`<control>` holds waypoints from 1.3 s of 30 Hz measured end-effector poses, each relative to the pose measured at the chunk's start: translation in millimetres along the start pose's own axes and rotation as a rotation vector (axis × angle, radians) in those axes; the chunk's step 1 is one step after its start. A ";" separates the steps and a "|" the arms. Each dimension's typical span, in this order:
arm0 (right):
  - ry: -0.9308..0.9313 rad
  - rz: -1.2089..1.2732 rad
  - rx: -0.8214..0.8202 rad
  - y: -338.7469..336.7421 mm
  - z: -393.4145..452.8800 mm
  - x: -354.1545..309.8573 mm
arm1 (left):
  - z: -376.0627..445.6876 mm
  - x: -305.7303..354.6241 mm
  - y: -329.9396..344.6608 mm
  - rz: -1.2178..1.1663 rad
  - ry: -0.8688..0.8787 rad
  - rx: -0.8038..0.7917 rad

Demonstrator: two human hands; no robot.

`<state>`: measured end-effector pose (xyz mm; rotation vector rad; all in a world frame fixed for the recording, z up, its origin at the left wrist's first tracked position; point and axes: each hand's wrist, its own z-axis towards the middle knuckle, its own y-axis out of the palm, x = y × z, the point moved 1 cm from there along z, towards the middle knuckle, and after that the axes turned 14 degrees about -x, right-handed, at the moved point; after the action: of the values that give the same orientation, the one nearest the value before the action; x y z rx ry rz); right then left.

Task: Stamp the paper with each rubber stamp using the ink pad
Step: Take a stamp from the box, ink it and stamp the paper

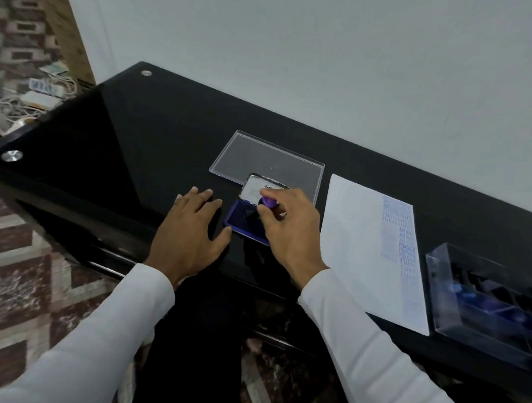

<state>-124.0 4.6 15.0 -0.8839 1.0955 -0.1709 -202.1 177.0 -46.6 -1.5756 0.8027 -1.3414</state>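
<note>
Right hand [288, 230] is curled around a rubber stamp [268, 202], thumb and fingers pinching the handle just under its purple knob; the stamp sits down in the ink pad [241, 220], base hidden by the fingers so I can't tell whether it is fully pressed in. The ink pad is an open blue tray on the black glass table [156, 138], near the front edge, with its hinged lid [256, 190] standing up behind it, white label with dark print facing the camera. Left hand [191, 228] lies flat on the table just left of the pad, fingers straight and spread, thumb tip touching or nearly touching the pad's near-left corner; it holds nothing. Paper [358, 247] lies flat to the right of the pad, close but apart from it, carrying a column of blue stamped words down its right side, some darker, most faint; the darker ones read roughly as FRAGILE. A clear plastic box [439, 293] sits just right of the paper, touching or almost touching its edge, holding more stamps [470, 299] with blue and purple knobs, blurred. A clear flat plastic lid [261, 154] lies on the table behind the ink pad. White sleeves [95, 331] cover both forearms.
</note>
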 end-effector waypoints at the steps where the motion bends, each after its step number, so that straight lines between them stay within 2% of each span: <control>1: -0.010 -0.021 -0.007 1.3 0.8 -1.2 | 0.3 -1.1 0.6 0.017 0.000 -0.008; 13: -0.036 -0.189 -0.116 11.1 9.7 -2.2 | 1.6 -4.0 7.5 0.095 -0.020 0.016; 39: -0.027 -0.211 -0.173 3.3 14.2 -2.2 | 4.0 -4.7 10.8 0.111 -0.037 0.019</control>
<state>-114.3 15.5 16.6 -1.1553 1.0010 -0.2407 -198.4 177.8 -58.4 -1.5141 0.8397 -1.2340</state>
